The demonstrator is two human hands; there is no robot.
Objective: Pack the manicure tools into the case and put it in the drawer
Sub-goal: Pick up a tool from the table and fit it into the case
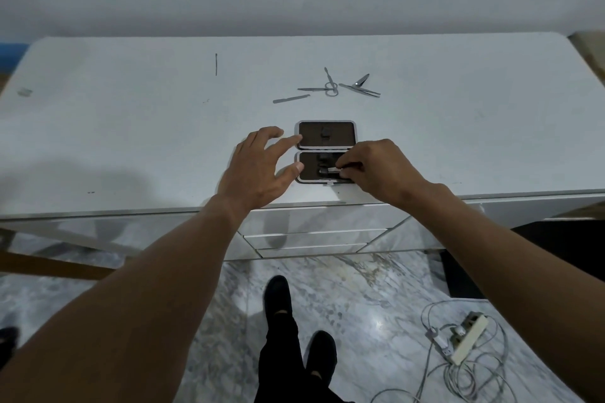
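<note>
The manicure case [327,124] lies open on the white desk [131,127], both halves lined dark brown. My right hand [376,167] pinches a small metal tool [332,169] and holds it over the near half. My left hand [258,167] has its fingers spread, with fingertips touching the case's left edge. Farther back lie loose tools: a flat file [291,98], small scissors with thin picks [329,87] and a nail clipper with tweezers [360,87]. A thin stick [216,64] lies apart at the back left.
Shut drawers [314,234] sit in the desk front below the case. On the marble floor at the right lie a power strip [465,342] and tangled cables. My dark shoes [278,294] stand near the drawers. A wall runs behind the desk.
</note>
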